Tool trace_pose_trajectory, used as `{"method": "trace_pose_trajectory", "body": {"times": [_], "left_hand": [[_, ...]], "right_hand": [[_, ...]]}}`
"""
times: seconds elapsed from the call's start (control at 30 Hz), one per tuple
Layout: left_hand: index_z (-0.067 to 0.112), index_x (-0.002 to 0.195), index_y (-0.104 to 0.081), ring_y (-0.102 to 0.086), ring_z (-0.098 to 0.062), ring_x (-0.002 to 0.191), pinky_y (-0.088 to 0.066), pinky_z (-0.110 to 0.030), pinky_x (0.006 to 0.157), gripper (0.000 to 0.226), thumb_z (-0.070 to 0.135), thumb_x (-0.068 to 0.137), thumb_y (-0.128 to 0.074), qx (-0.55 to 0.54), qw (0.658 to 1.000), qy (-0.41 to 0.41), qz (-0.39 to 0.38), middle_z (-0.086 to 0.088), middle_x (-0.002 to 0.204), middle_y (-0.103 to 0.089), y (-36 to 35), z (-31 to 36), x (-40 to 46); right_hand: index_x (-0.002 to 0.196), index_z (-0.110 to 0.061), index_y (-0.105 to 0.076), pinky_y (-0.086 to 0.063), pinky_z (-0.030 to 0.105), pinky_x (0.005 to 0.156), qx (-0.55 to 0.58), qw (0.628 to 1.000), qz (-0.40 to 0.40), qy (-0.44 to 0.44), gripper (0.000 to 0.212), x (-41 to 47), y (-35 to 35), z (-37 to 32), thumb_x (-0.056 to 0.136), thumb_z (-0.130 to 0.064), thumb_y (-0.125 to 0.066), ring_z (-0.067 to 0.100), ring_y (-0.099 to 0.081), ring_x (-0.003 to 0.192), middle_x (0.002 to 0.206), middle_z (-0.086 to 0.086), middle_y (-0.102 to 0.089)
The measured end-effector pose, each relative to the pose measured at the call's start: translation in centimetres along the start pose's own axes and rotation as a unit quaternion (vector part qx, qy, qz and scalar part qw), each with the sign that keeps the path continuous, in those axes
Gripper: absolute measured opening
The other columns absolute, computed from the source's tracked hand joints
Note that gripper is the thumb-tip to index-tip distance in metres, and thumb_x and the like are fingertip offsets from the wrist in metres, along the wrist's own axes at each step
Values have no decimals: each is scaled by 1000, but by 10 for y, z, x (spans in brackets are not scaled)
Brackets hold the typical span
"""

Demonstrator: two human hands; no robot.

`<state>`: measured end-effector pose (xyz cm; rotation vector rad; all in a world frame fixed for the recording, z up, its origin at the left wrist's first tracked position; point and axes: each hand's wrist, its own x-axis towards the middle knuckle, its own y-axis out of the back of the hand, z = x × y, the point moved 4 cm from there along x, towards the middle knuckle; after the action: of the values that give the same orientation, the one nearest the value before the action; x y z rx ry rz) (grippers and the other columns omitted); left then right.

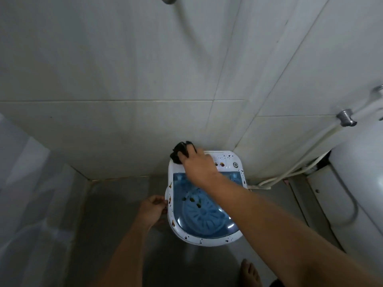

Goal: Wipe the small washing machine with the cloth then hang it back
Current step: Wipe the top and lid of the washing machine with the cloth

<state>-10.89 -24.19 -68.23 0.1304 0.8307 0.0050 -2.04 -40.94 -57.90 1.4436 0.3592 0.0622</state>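
A small white washing machine (228, 240) with a clear blue lid stands on the floor against the tiled wall. Brown spots and smears dot its white rim and lid. My right hand (199, 168) presses a bunched black cloth (179, 153) onto the machine's back left corner, near the control panel. My left hand (152, 210) grips the machine's left edge, fingers curled on the rim.
White tiled walls meet in a corner behind the machine. A white hose (294, 168) runs from a metal wall fitting (345, 118) down to the floor on the right. A large white appliance (356, 183) stands at the right. My bare foot (250, 273) is at the bottom.
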Motion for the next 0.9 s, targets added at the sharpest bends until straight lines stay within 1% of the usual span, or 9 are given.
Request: {"method": "trace_pose_trajectory", "body": {"times": [0.07, 0.13, 0.17, 0.27, 0.4, 0.57, 0.7, 0.8, 0.9], "left_hand": [[5, 106, -64, -71, -28, 88, -61, -42, 74, 11, 5, 96, -61, 8, 1000, -2, 4, -16, 103, -72, -1, 1, -4], [6, 106, -63, -71, -26, 84, -58, -36, 65, 10, 5, 96, -62, 14, 1000, -1, 8, -15, 102, -73, 0, 3, -7], [7, 105, -63, -72, -26, 84, -59, -36, 66, 9, 7, 96, -62, 18, 1000, 0, 8, -15, 102, -73, 0, 4, -7], [9, 102, -65, -74, -30, 91, -61, -46, 83, 9, 10, 94, -67, 37, 999, -3, 3, -16, 104, -75, 2, 3, -4], [7, 106, -66, -74, -29, 91, -61, -43, 82, 14, 12, 93, -68, 39, 999, -1, -2, -14, 103, -76, 2, 2, -2], [7, 104, -65, -72, -28, 96, -59, -45, 88, 12, 12, 94, -67, 61, 998, -8, 3, -13, 105, -73, 3, 6, -2], [10, 104, -66, -72, -26, 97, -60, -48, 85, 11, 15, 93, -67, 69, 998, -3, 4, -11, 105, -74, 3, 7, -6], [8, 108, -65, -72, -25, 96, -59, -48, 87, 15, 13, 94, -66, 69, 998, -5, 5, -12, 106, -74, 3, 8, -6], [4, 112, -64, -71, -26, 93, -58, -48, 89, 18, 10, 95, -65, 62, 998, -3, 8, -15, 108, -73, 2, 8, -5]], "right_hand": [[148, -12, -41, -54, 47, 88, 40, 995, -34, -85, 60, 21, 10, 12, 92, -12, -62, 38, -45, 124, 145, 17, -36], [147, -9, -40, -53, 46, 85, 53, 991, -46, -113, 60, 24, 10, 9, 92, -12, -63, 38, -45, 124, 144, 18, -36], [149, -8, -37, -53, 45, 83, 53, 992, -38, -111, 65, 18, 8, 5, 91, -10, -64, 38, -44, 124, 144, 19, -35], [155, -6, -25, -55, 46, 81, 60, 995, -2, -84, 78, -22, -8, -8, 89, -9, -66, 37, -46, 123, 145, 20, -33], [158, -6, -21, -58, 48, 85, 57, 997, -19, -44, 73, -74, -30, -24, 94, -12, -58, 38, -45, 125, 147, 22, -31], [148, -4, -38, -55, 43, 75, 15, 997, 10, -73, 61, -26, -5, -14, 91, -10, -59, 35, -48, 119, 140, 20, -39], [140, -11, -51, -49, 45, 88, 14, 992, -58, -112, 47, 25, 23, 19, 94, -14, -60, 35, -45, 126, 140, 15, -44], [142, -16, -51, -47, 47, 97, 25, 985, -122, -116, 49, 38, 23, 63, 95, -21, -61, 37, -45, 129, 138, 12, -48], [143, -21, -53, -50, 47, 97, 62, 988, -86, -116, 50, 18, 8, 94, 94, -16, -57, 38, -49, 122, 132, 13, -49]]}}
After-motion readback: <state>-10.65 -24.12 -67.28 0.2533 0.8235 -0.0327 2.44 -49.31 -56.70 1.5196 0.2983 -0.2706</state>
